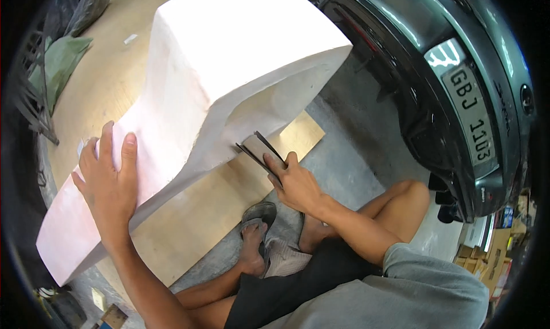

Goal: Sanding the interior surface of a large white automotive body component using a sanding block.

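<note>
A large white-pink moulded piece (240, 42) with a curved hollow face lies across a plywood board (189, 254). My left hand (107, 183) rests on its lower left surface, fingers spread and not gripping. My right hand (298, 183) grips a flat block wrapped in dark sheet, like sandpaper (258, 148), held tilted against or very near the underside of the piece's hollow face; I cannot tell whether it touches.
A dark green car's rear bumper (412, 128) stands at the right. Cardboard boxes (495, 254) are stacked at lower right. A green bag (60, 71) and metal bars lie at left. My bent legs and sandalled foot (255, 243) are below, on grey concrete (349, 151).
</note>
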{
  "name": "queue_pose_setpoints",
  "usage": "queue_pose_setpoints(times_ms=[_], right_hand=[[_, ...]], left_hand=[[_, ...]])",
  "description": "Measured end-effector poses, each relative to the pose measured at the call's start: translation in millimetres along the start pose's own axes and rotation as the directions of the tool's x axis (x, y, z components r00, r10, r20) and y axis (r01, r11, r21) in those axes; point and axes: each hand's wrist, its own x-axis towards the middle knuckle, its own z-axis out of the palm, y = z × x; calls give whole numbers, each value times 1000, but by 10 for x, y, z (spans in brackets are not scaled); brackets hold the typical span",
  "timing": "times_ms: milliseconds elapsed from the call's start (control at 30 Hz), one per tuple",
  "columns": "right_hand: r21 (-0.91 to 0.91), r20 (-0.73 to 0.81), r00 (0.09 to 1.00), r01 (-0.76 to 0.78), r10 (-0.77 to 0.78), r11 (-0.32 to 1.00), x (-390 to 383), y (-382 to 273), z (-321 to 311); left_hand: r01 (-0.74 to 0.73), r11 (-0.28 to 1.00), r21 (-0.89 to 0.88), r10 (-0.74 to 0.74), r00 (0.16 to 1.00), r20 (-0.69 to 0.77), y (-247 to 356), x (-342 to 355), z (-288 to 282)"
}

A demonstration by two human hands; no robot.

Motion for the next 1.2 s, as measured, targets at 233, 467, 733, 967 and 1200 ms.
queue_pose_setpoints(times_ms=[233, 467, 733, 967, 1200], right_hand=[[-24, -136, 976, 169, -171, 985, 412, -108, 245], [-56, -136, 989, 52, -59, 997, 401, -160, 277], [8, -222, 973, -59, 59, 998, 440, -219, 296], [64, -193, 973, -117, 127, 991, 496, -24, 216], [-10, -130, 989, -79, 77, 997, 535, 51, 45]], left_hand=[[47, 997, 68, -45, 998, -43, -144, -72, 22], [30, 999, -18, -30, 1000, 8, -40, -62, -26], [14, 1000, 1, -13, 997, -74, 7, -50, 36], [-21, 1000, 13, 22, 998, -66, 19, -5, 24], [14, 1000, 28, -13, 1000, -18, -42, -70, -10]])
